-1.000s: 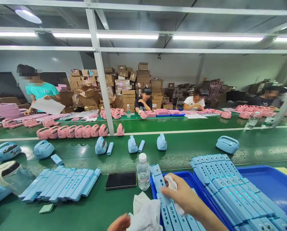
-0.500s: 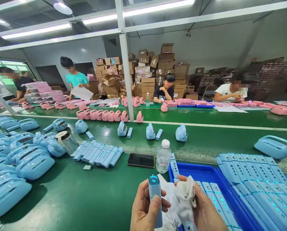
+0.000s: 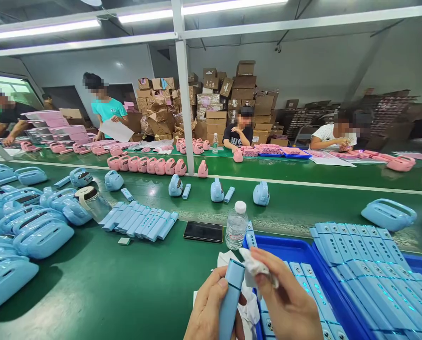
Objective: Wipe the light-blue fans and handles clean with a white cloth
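My left hand (image 3: 207,311) grips a light blue bar-shaped plastic part (image 3: 231,295), held upright at the bottom centre. My right hand (image 3: 287,302) pinches a white cloth (image 3: 254,267) against the top of that part. Below both hands lies a blue tray (image 3: 289,248) with several more of the same blue parts (image 3: 303,278) laid in rows. Another white cloth (image 3: 227,258) lies on the green belt just beyond my hands.
A water bottle (image 3: 236,225) and a black phone (image 3: 203,231) sit on the green belt (image 3: 126,283). Stacked blue bars (image 3: 367,255) fill the right side, a row of bars (image 3: 140,222) and blue housings (image 3: 30,236) the left. Across the belt, people work among pink housings (image 3: 143,164).
My left hand has turned and tilted the blue part, so its grille end no longer faces me. My right hand has brought the cloth onto its top. The view shifted slightly.
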A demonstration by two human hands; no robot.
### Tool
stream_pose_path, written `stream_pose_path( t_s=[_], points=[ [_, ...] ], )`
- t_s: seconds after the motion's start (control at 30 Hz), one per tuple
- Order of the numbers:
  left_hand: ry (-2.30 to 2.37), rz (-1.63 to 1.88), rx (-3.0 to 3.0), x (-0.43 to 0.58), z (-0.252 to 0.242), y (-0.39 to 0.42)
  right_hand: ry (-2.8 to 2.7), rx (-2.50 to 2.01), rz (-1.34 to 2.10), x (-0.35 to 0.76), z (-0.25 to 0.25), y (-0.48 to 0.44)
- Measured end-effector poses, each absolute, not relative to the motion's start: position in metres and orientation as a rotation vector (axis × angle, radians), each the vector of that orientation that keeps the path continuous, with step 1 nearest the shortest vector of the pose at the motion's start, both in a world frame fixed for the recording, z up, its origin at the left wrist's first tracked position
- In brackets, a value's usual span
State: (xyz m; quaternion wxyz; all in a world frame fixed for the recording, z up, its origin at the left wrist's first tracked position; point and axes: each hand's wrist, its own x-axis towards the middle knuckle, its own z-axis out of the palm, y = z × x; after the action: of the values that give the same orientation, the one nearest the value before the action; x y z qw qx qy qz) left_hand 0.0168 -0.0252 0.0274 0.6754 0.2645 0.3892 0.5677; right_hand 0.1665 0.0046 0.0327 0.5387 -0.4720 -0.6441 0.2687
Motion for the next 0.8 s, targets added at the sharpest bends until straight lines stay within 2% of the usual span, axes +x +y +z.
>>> stream_pose_path(
  t_s=[0.1, 0.27, 0.37, 0.43, 0.6, 0.8],
  points=[
    [0.934, 1.346, 0.549, 0.018, 0.028, -0.027, -1.828, -0.782, 0.350, 0.170, 0.025, 0.008],
    [0.893, 1.311, 0.552, 0.015, 0.025, -0.030, -1.657, -1.098, 0.339, 0.180, 0.016, 0.015],
    [0.966, 1.341, 0.564, 0.016, 0.021, -0.032, -1.718, -0.954, 0.335, 0.175, 0.023, 0.007],
    [1.006, 1.377, 0.558, 0.016, 0.020, -0.033, -1.752, -0.869, 0.416, 0.169, 0.028, 0.006],
    [0.939, 1.314, 0.532, 0.014, 0.022, -0.034, -1.486, -1.192, 0.732, 0.166, 0.029, 0.012],
    [0.983, 1.294, 0.581, 0.015, 0.020, -0.037, -1.425, -1.064, 0.913, 0.152, 0.050, -0.006]
  ],
)
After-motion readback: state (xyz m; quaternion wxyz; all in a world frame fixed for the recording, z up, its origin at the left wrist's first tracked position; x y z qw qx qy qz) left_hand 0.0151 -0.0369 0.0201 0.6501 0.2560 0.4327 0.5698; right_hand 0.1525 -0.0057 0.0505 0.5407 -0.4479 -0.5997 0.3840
